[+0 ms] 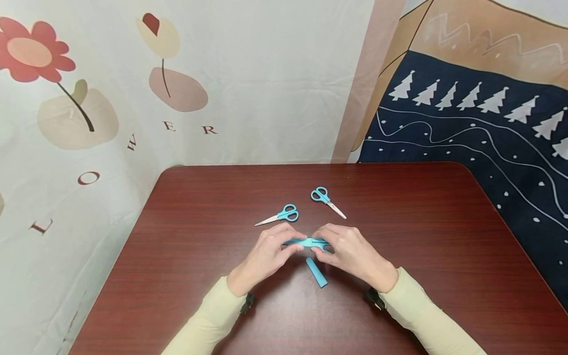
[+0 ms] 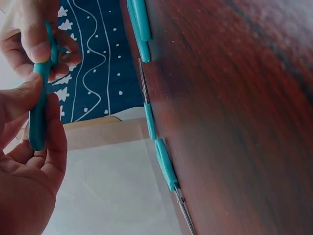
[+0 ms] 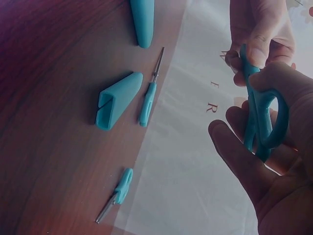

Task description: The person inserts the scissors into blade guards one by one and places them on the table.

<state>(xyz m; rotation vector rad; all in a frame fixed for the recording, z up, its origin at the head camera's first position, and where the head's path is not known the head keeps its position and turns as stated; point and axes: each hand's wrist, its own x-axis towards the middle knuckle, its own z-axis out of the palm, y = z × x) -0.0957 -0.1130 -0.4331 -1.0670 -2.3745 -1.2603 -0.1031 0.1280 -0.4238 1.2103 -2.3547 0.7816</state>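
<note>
Over the middle of the table, both hands hold one pair of blue-handled scissors (image 3: 264, 117) whose blades are hidden inside a blue sheath (image 2: 37, 122). My left hand (image 1: 268, 251) pinches the sheath between thumb and fingers. My right hand (image 1: 350, 251) grips the scissors by the handle loops, its thumb near the mouth of the sheath. Below the hands a loose blue blade cover (image 1: 316, 272) lies on the table. A second loose cover (image 3: 143, 22) shows at the top of the right wrist view.
Beyond the hands, two more scissors with bare blades lie on the dark red table (image 1: 199, 246): one pair (image 1: 287, 213) points left, the other pair (image 1: 324, 197) points toward the near right. Printed cloths (image 1: 275, 84) hang behind the table.
</note>
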